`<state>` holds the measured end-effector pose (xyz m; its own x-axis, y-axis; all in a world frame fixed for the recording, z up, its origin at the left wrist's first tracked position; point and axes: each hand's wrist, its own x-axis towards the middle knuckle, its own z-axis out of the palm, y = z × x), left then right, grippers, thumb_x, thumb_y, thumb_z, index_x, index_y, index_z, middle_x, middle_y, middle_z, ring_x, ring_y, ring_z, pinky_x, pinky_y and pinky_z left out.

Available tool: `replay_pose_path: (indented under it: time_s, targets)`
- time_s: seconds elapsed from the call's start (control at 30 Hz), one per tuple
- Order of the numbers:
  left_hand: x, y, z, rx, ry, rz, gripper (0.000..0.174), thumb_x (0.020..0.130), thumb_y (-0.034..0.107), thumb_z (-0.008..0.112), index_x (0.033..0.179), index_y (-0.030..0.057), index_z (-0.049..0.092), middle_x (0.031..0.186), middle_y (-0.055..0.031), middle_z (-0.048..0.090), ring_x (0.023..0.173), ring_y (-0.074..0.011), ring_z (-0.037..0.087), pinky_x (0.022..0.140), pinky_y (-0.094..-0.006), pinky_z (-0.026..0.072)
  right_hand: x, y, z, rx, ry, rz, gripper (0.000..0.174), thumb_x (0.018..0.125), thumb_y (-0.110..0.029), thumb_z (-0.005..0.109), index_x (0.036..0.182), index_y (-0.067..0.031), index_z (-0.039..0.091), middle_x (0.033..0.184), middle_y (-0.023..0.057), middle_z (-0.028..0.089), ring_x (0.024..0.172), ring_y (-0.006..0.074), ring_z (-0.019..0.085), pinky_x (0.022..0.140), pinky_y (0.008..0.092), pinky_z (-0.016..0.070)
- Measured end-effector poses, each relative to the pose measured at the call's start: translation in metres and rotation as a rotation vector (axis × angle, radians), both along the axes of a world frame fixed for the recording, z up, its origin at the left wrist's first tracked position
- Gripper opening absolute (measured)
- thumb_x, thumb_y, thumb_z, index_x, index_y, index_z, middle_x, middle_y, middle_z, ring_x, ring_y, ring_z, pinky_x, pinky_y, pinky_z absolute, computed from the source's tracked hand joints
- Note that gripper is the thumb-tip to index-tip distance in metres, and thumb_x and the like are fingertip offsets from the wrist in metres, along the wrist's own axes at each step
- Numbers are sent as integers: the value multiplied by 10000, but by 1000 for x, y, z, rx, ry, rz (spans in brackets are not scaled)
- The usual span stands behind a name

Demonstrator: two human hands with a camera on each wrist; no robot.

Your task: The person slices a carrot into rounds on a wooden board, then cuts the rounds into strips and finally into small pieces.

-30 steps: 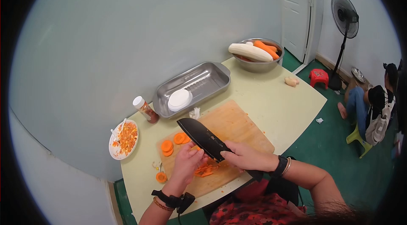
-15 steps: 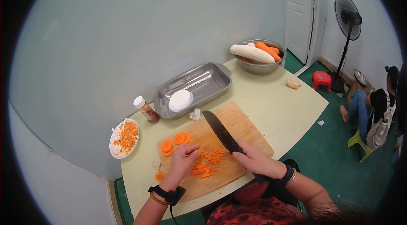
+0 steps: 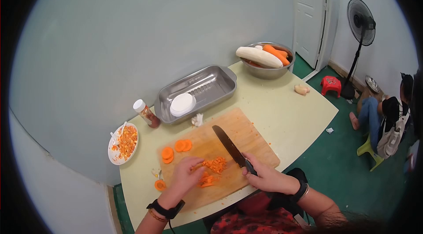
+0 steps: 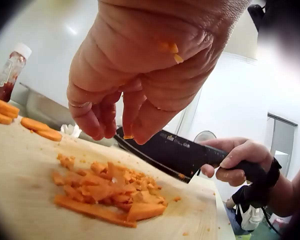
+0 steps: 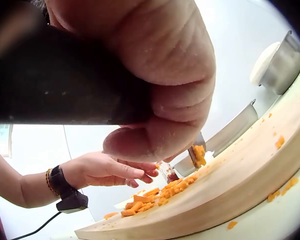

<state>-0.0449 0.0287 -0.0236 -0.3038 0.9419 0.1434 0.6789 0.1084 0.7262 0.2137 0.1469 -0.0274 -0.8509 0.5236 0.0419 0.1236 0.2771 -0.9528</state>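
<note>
My right hand (image 3: pixel 268 177) grips the black handle of a kitchen knife (image 3: pixel 228 143). Its dark blade points away over the wooden cutting board (image 3: pixel 255 146). Left of the blade, my left hand (image 3: pixel 185 174) hovers with loosely bent fingers over chopped carrot (image 3: pixel 216 164). In the left wrist view a tiny orange bit clings to a fingertip (image 4: pixel 140 135), and more bits stick to the palm. Below the hand lies a pile of carrot strips and small dice (image 4: pixel 110 192). Round carrot slices (image 3: pixel 167 153) rest on the board's far left part.
Behind the board stand a metal tray (image 3: pixel 220 86) with a white round lid (image 3: pixel 182 103) and a seasoning jar (image 3: pixel 147 115). A plate of diced food (image 3: pixel 115 157) is at left. A metal bowl (image 3: pixel 269 73) of vegetables stands far right. Another person (image 3: pixel 374 117) sits beyond the table.
The left hand has come away from the blade, and its fingers have loosened over the carrot. The knife has swung from lying across the left hand to pointing forward, further right.
</note>
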Motion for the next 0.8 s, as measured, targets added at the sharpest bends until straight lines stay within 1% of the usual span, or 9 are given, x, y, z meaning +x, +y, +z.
replay_pose_path:
  time_s: [0.07,0.13,0.17,0.27,0.37,0.47,0.57,0.67,0.8]
  targets:
    - [5,-11,24,-25,-43,54,270,824,109,698,1072,3,675,1053,-147,659,971,-273,634,840,-332,495,0,2,2,-4,-87,6,524,940,-125,482,1402,19,281,812,164,595,778,308,636,726,390,503]
    - [-7,-19,24,12,-15,80,286,850,131,689,1117,32,672,1077,-97,656,983,-208,619,815,-301,480,1,8,9,18,-254,15,460,943,-141,492,1354,16,357,852,205,610,818,333,642,744,397,502]
    - [-12,-23,25,32,1,93,294,863,142,684,1140,46,671,1089,-72,654,989,-175,612,803,-286,473,3,11,5,92,-216,20,417,947,-152,494,1316,14,393,866,220,614,830,352,640,743,406,502]
    - [-22,-25,37,21,67,86,404,844,98,676,1221,-11,578,1152,-186,611,1074,-314,587,936,-367,455,4,23,-5,218,-94,26,284,962,-185,507,1177,2,505,917,255,625,867,427,616,724,457,494]
    - [-19,-14,42,191,202,-20,535,835,96,684,1320,0,481,1246,-217,535,1166,-334,520,994,-379,413,1,32,24,348,-202,87,291,962,-212,529,1167,-8,500,940,239,624,879,424,606,719,469,488]
    - [-9,-3,47,249,446,6,625,811,126,716,1353,11,427,1315,-236,455,1237,-357,446,1020,-381,384,-10,38,37,588,-204,153,321,976,-248,526,1198,-17,506,874,214,627,807,387,625,697,439,506]
    - [-6,5,52,296,645,-87,464,802,125,715,1216,20,532,1156,-213,553,1107,-356,528,927,-401,439,-24,44,42,642,-231,265,273,964,-257,540,1138,-47,530,860,173,636,772,353,632,639,438,496]
    - [-24,9,27,2,369,-236,247,810,89,686,1022,18,579,962,-182,599,936,-361,573,811,-428,467,-34,43,40,837,-292,234,171,936,-225,562,979,-59,554,802,136,623,781,344,634,637,454,485]
    - [-28,7,18,67,354,-188,118,827,39,650,908,9,570,842,-174,590,824,-365,575,727,-435,467,-48,53,24,997,-142,150,142,905,-226,572,927,-86,571,770,98,618,756,303,642,609,434,485]
